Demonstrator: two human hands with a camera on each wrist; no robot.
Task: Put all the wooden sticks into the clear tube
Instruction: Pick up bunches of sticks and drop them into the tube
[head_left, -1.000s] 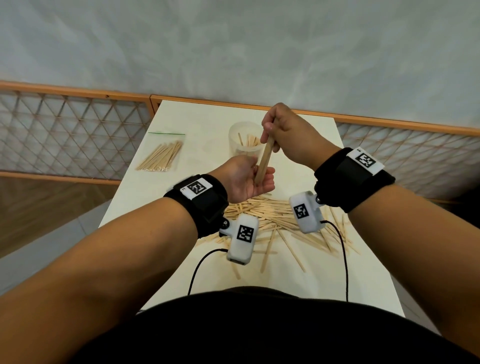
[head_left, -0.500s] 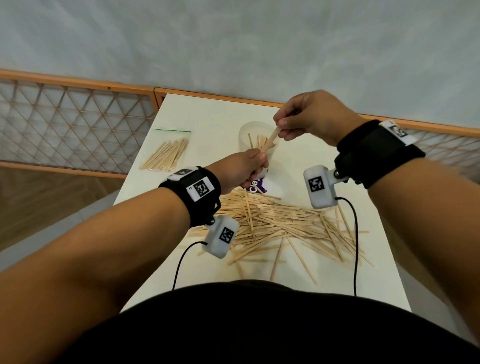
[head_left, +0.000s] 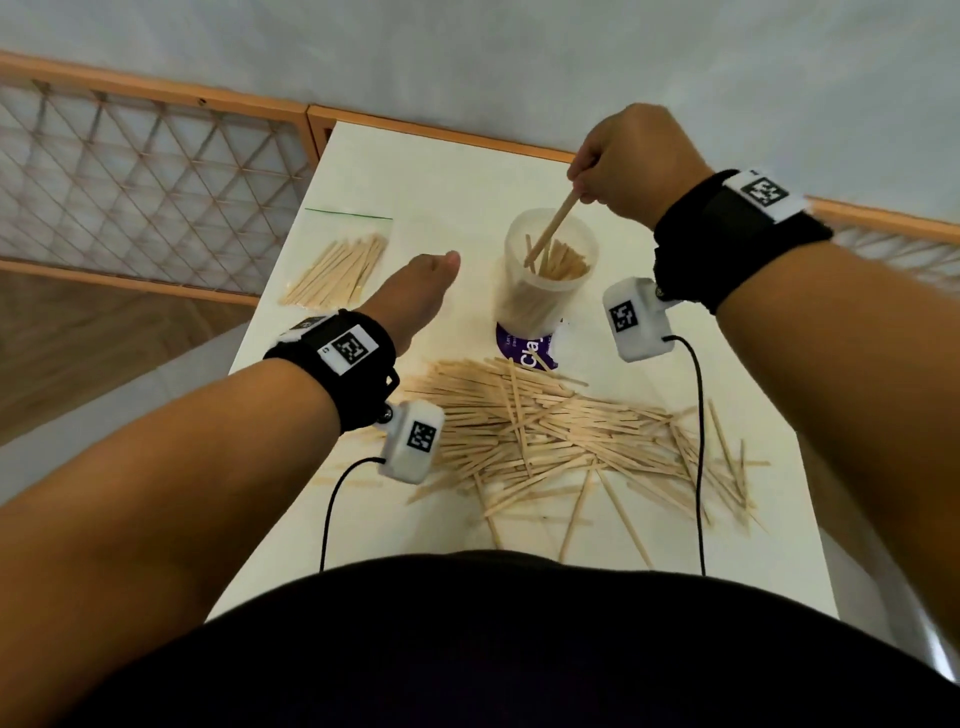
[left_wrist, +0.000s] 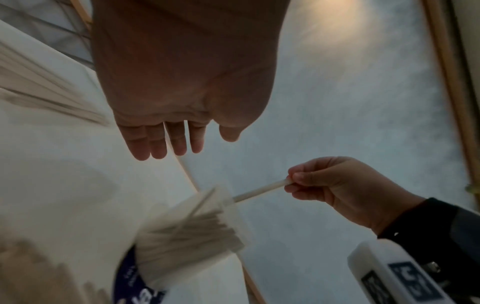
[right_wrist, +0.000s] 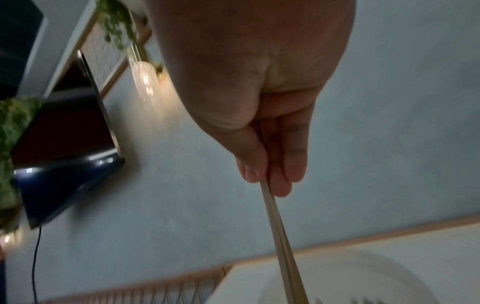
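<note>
Blur hides how many sticks (right_wrist: 279, 236) your right hand (head_left: 631, 161) pinches; their lower ends dip into the tube (head_left: 545, 273), already part-filled. Your left hand (left_wrist: 182, 86) hovers spread left of it.

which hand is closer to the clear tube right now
Right. The right hand hangs just above the clear tube, pinching sticks whose lower ends are already inside. The left hand is open and empty, off to the tube's left, not touching it.
</note>
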